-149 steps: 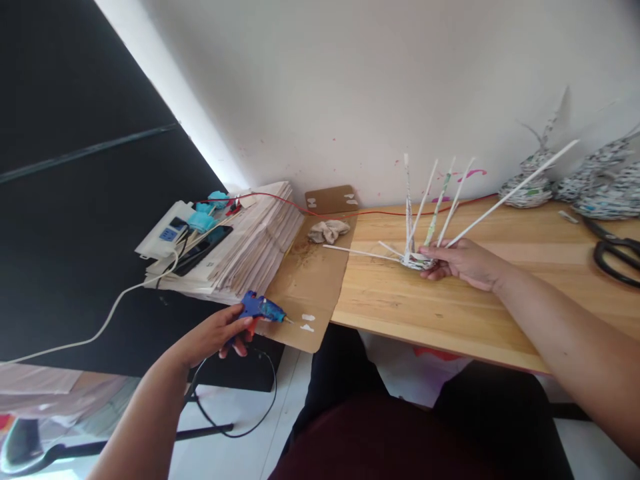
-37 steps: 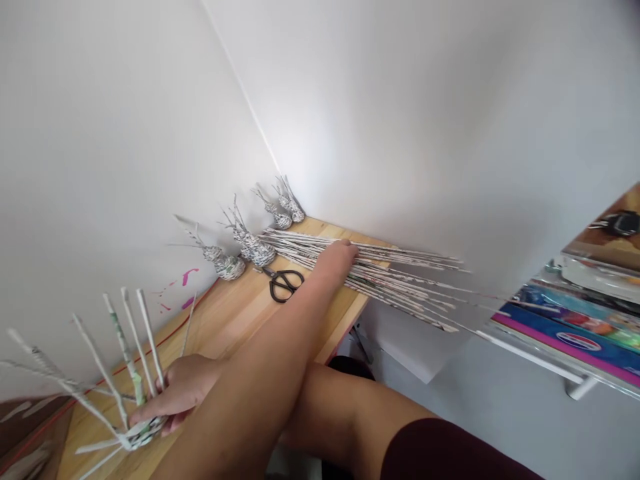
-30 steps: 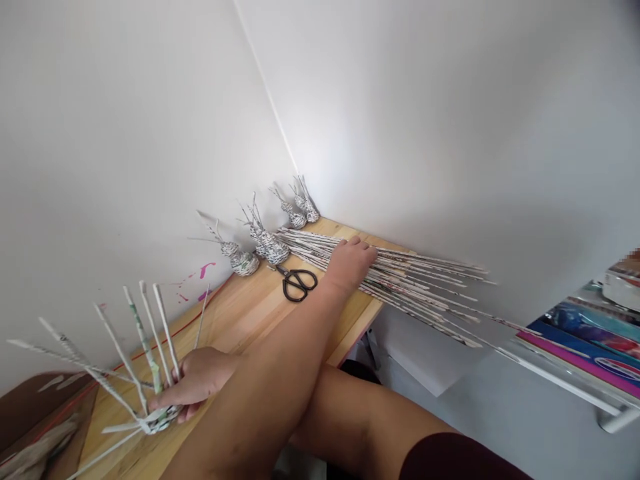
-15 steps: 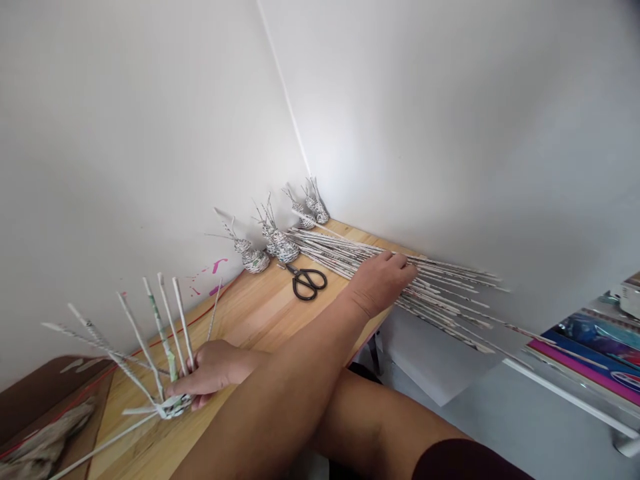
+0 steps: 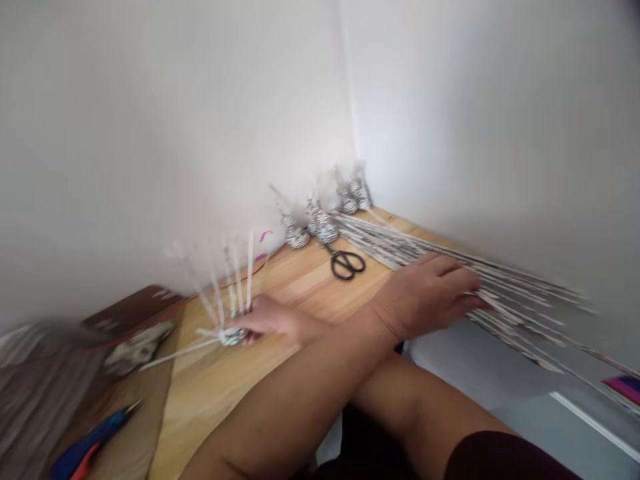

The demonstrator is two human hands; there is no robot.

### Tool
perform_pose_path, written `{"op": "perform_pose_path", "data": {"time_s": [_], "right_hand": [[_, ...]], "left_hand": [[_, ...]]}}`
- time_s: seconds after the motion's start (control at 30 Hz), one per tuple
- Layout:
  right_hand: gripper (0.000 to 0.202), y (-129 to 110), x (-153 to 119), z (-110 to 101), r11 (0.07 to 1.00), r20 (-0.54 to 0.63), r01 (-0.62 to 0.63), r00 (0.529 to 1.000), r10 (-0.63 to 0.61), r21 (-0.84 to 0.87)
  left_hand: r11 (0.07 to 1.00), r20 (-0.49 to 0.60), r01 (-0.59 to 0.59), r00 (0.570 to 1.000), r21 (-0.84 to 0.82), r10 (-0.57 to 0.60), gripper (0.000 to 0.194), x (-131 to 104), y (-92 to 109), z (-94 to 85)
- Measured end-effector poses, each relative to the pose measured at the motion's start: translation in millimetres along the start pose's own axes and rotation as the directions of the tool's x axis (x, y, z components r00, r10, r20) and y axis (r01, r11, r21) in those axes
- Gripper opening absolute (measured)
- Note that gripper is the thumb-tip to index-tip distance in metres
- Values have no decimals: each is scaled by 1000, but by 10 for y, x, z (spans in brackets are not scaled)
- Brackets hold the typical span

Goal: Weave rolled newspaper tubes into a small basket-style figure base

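My arms are crossed, the left over the right. My left hand [image 5: 433, 293] reaches to the right, fingers bent and closed on a paper stick in the loose pile of rolled newspaper sticks [image 5: 380, 243]; its fingertips are partly blurred. My right hand [image 5: 265, 319], at the left, grips the small woven paper base [image 5: 231, 335] low on the wooden table [image 5: 300, 273]. Several paper stakes [image 5: 250, 270] stand up from this base, smeared by motion, and one long stick stretches out to the lower left. Black-handled scissors [image 5: 347, 265] lie between the two hands.
Several woven paper figures [image 5: 327, 230] line the wall at the back. On the left are a brown board [image 5: 135, 313], a crumpled cloth [image 5: 137, 350] and a blue and red tool [image 5: 95, 440] with a pointed tip. The stick pile overhangs the table's right edge.
The view has swung left, so the table's things sit further right and the blue and red tool appears. My left hand has shifted along the sticks toward their near ends. My right hand keeps its hold.
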State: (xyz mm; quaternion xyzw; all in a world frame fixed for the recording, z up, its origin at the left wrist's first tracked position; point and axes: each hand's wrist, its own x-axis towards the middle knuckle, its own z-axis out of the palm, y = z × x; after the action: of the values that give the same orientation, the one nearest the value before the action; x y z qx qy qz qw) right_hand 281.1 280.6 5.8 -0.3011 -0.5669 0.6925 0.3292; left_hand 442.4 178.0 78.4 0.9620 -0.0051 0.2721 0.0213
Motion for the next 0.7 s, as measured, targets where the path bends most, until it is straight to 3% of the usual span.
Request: {"op": "perform_pose_path", "data": {"time_s": [0.1,0.2,0.27,0.33,0.4,0.47,0.63,0.7], "right_hand": [[16,-113,-71,14,998,-66,-55,996,58,37],[15,-152,-67,32,996,-86,-78,993,82,49],[15,-157,-59,48,994,-75,-89,993,94,64],[17,-163,-60,60,994,-101,-94,990,100,64],[21,-173,-69,68,997,-121,-66,990,70,42],[22,-185,-82,74,999,-122,-41,992,42,11],[18,-208,-108,98,997,-134,-77,988,78,10],[18,-208,-105,104,998,-138,-70,988,70,3]], "left_hand": [[989,-29,-54,998,140,58,31,-466,217,-348],[925,52,-168,986,341,159,31,-993,480,-724],[891,47,-100,995,442,89,34,-1302,662,-944],[850,87,0,995,527,-53,39,-1562,829,-1124],[795,96,93,978,599,-186,44,-1783,960,-1269],[708,30,208,951,675,-308,47,-1977,1033,-1390],[575,-105,386,882,722,-460,47,-2328,928,-1672],[581,-131,394,888,712,-441,45,-2378,854,-1785]]}}
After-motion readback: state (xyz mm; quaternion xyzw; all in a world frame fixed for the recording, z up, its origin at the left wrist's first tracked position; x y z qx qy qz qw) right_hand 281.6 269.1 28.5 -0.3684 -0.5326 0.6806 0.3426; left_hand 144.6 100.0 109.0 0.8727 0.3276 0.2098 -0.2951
